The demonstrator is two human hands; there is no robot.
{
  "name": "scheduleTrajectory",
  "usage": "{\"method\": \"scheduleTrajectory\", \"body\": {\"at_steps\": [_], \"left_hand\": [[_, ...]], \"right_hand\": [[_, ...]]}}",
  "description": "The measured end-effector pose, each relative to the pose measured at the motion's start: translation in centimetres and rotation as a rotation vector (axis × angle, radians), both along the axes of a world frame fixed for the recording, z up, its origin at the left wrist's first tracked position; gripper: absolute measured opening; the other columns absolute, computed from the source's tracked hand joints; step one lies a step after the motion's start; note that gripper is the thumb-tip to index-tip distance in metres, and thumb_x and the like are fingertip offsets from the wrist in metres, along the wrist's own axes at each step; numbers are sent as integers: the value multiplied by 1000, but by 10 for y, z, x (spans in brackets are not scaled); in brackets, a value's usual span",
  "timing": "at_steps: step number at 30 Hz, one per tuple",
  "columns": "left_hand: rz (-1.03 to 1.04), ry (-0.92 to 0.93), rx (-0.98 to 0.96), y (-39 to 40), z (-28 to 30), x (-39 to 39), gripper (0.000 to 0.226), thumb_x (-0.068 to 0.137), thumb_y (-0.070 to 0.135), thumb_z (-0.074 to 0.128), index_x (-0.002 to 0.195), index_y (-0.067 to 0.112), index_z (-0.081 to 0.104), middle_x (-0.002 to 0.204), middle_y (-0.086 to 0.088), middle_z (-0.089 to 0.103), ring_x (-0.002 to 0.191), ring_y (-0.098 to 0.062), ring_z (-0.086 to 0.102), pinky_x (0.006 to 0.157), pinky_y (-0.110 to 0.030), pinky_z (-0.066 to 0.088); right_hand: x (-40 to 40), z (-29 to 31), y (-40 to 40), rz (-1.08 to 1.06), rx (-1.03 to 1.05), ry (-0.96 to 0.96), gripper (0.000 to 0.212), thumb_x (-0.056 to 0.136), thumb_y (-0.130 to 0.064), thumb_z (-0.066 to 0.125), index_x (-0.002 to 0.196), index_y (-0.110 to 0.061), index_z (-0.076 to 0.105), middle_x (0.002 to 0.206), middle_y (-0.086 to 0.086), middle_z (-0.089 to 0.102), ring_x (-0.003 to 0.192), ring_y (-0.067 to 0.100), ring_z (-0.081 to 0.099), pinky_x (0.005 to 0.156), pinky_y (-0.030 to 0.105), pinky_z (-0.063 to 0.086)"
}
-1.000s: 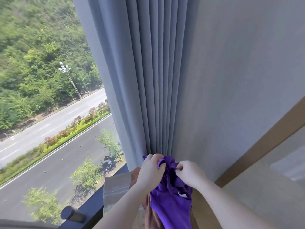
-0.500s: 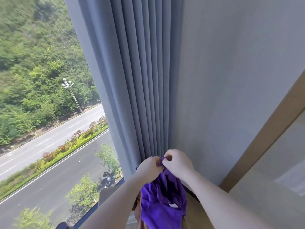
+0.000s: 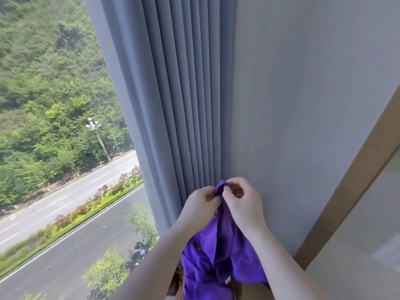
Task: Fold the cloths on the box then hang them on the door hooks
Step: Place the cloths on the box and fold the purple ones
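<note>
Seen from a head-worn camera looking down: two bare hands raised close together in front of a grey curtain point(image 3: 173, 105), both holding a purple cloth point(image 3: 218, 252)

Left hand point(image 3: 200, 204) with fingers curled, pinching the cloth's top edge from the left; right hand point(image 3: 243, 201) just beside it, thumb and fingers curled and clamped on the same top edge, a small loop of purple fabric poking up between the two

Cloth held up in the air, hanging down crumpled between the two forearms toward the bottom edge of the view – a small white tag point(image 3: 227, 280) showing low on it

Below and behind the cloth, a bit of brown fabric point(image 3: 178, 282), mostly hidden – cannot tell what it rests on

To the right of the curtain, a plain grey wall point(image 3: 303, 105), then a slanting wooden frame point(image 3: 346, 187) and a pale panel point(image 3: 368, 245) at the right edge

To the left, a window looking far down on a road point(image 3: 65, 191) with a planted strip point(image 3: 86, 213) along its middle, a street lamp point(image 3: 93, 126) and a green wooded hillside point(image 3: 43, 83)
</note>
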State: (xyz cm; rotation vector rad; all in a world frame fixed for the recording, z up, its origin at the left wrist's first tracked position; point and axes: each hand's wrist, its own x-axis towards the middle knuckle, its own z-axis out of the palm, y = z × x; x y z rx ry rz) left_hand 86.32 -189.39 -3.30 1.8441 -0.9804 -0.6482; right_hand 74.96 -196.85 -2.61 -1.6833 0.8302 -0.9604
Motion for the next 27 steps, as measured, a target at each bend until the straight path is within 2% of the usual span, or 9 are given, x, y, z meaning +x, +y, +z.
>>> {"method": "scheduleTrajectory", "body": {"at_steps": [3,5,8,10,14,17,20,24,27], "left_hand": [[24,-2,-23,-1,22,-1,32,89,45,58,85,16,70,79,-9,71,73,-27,70,77,-50,62],[82,-74,-44,0,35,0,39,90,49,58,75,14,63,71,-9,62,65,-19,59,70,-42,58],[180,-429,15,6,55,0,46,98,50,52,65,18,53,70,3,55,71,-16,56,62,-33,41],[173,-567,94,12,68,-5,46,100,54,46,72,20,57,68,4,58,75,-19,60,62,-33,44],[49,-253,106,19,85,-17,34,101,44,40,84,23,61,58,0,69,59,-16,67,72,-35,56],[87,-52,9,24,90,-25,34,102,32,42,88,9,63,52,-5,64,46,-19,59,61,-32,49],[154,95,-134,25,95,-33,30,103,22,46,93,16,73,62,-2,70,56,-17,67,52,-22,46],[173,57,-271,25,100,-33,35,100,11,47,92,30,76,82,6,76,77,-16,70,75,-33,60],[189,102,-343,27,105,-27,36,101,9,48,95,29,77,93,3,78,92,-17,73,94,-44,58]], "right_hand": [[0,17,1,12,-77,10,21,93,-10,67,90,-30,70,88,-11,73,85,3,66,73,9,47],[-1,30,1,16,-96,-21,25,93,-8,68,88,-33,70,87,-13,74,83,1,67,73,8,47],[-4,49,0,29,-89,-49,24,93,-9,68,89,-32,73,84,-15,75,82,1,69,73,8,49],[-5,61,-1,19,-92,-61,26,92,-8,69,89,-34,73,82,-17,75,82,-1,69,73,8,49],[-6,84,1,40,-107,-67,24,91,-7,69,91,-31,74,80,-15,75,79,-3,68,72,8,49],[-8,93,7,109,-112,-47,24,91,-8,69,91,-31,74,79,-13,75,78,-3,69,70,7,48],[-13,97,11,170,-105,-43,20,92,-10,72,97,-29,74,80,-13,75,75,-1,69,69,9,50],[-24,93,11,316,36,-115,13,96,-21,70,106,-27,73,84,-5,74,71,5,68,66,16,51],[-26,73,-4,172,183,-120,11,100,-26,63,101,-27,75,80,-9,74,70,4,66,68,22,50]]}}
